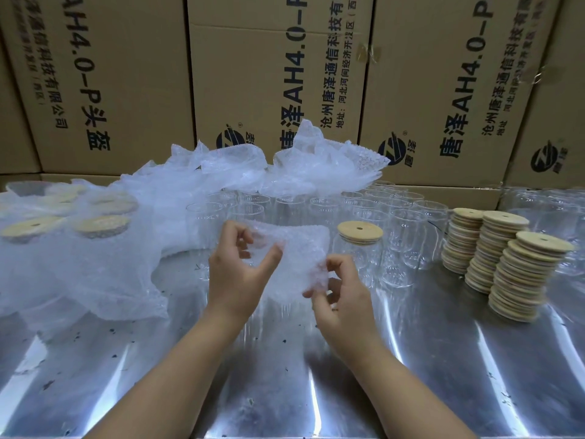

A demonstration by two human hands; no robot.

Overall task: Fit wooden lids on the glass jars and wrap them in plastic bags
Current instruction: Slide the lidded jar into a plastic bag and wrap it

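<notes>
Both hands hold one clear bubble-wrap bag (pixel 297 248) above the metal table. My left hand (pixel 240 267) pinches its left edge between thumb and fingers. My right hand (pixel 338 296) pinches its lower right corner. Just right of the bag stands a glass jar (pixel 357 258) with a wooden lid (pixel 360 231) on it. Several open glass jars (pixel 402 236) stand behind and beside it. Three stacks of wooden lids (pixel 506 264) rise at the right.
A heap of bubble-wrap bags (pixel 133 248) covers the left of the shiny metal table (pixel 285 391); wrapped, lidded jars (pixel 101 226) lie under it at far left. More bags (pixel 316 166) drape over the back jars. Cardboard boxes (pixel 272 74) wall the back.
</notes>
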